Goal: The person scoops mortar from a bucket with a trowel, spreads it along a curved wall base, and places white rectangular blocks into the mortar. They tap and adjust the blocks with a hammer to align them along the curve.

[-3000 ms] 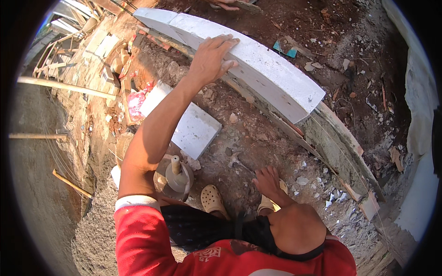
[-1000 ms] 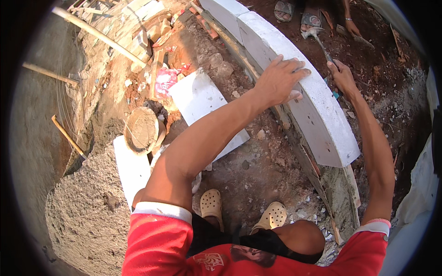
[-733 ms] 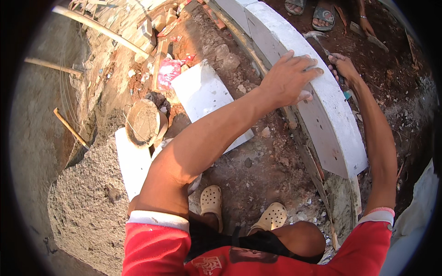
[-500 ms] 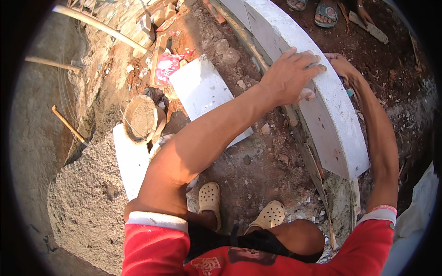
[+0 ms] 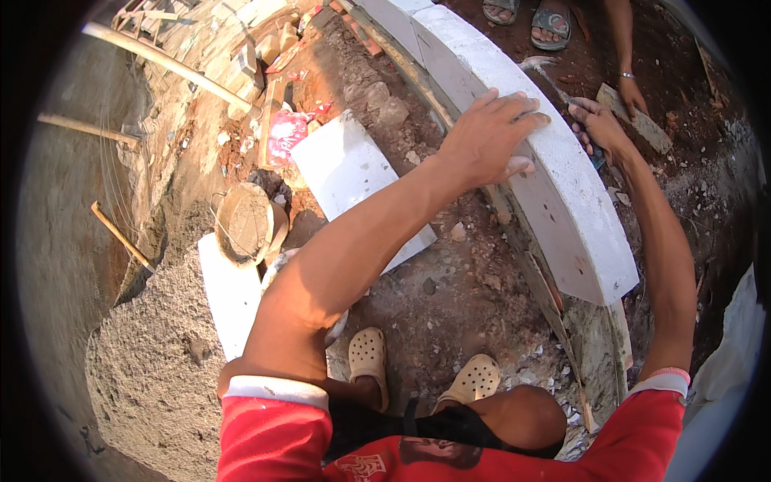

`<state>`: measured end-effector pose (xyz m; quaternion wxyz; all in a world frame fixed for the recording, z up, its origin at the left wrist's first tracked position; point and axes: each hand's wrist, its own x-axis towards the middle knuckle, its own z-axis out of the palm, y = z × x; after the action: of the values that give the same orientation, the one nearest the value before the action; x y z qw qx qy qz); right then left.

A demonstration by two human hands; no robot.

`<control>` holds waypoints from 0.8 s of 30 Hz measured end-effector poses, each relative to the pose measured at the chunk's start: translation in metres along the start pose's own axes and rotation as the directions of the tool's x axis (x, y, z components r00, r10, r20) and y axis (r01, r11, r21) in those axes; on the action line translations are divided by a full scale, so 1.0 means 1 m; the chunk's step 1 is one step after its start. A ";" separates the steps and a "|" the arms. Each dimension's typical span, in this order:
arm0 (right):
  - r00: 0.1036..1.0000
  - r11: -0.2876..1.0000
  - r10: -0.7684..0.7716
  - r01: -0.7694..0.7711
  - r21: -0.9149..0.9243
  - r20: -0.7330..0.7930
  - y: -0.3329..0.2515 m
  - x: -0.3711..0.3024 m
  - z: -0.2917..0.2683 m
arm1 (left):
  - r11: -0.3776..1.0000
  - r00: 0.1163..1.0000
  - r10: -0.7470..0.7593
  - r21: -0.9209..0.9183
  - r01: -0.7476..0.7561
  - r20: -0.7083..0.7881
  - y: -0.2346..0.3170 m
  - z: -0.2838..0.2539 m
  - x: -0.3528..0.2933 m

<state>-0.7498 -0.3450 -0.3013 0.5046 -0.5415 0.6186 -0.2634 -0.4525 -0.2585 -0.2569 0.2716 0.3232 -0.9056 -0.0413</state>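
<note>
Here, left hand [image 5: 494, 138] spread over white block [image 5: 582, 197] edge; right hand [image 5: 601, 128] clamped on hammer [image 5: 537, 62] beyond; open dirt [image 5: 458, 301] nearside.

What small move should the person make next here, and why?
Probably a light tap of the hammer against the far side of the white block. The right hand grips the handle, the hammer's head is near that side, and the left hand rests on the block's top, seemingly able to steady it.
</note>
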 end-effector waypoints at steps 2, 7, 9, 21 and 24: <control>0.999 1.000 -0.024 0.024 0.005 -0.045 -0.002 -0.011 0.007 | 1.000 1.000 -0.005 0.008 0.005 0.009 0.000 -0.001 0.000; 0.981 0.984 0.007 0.029 -0.176 0.196 0.016 -0.021 0.011 | 0.999 1.000 0.020 0.028 -0.020 0.022 0.000 -0.006 0.004; 0.974 0.996 0.060 -0.046 -0.072 0.217 0.023 -0.019 0.007 | 0.999 0.999 0.029 0.036 -0.030 0.028 0.001 -0.006 0.006; 0.948 0.953 -0.234 0.179 -0.243 -0.218 -0.007 -0.095 -0.012 | 0.987 0.995 0.015 0.158 -0.031 0.097 0.003 -0.006 0.004; 0.922 0.935 -0.292 0.221 -0.277 -0.253 -0.012 -0.115 -0.020 | 0.982 0.994 0.017 0.187 -0.037 0.106 0.004 -0.007 0.005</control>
<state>-0.7741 -0.2453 -0.2447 0.2993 -0.6315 0.6365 -0.3264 -0.4544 -0.2577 -0.2477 0.1927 0.3325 -0.9227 0.0314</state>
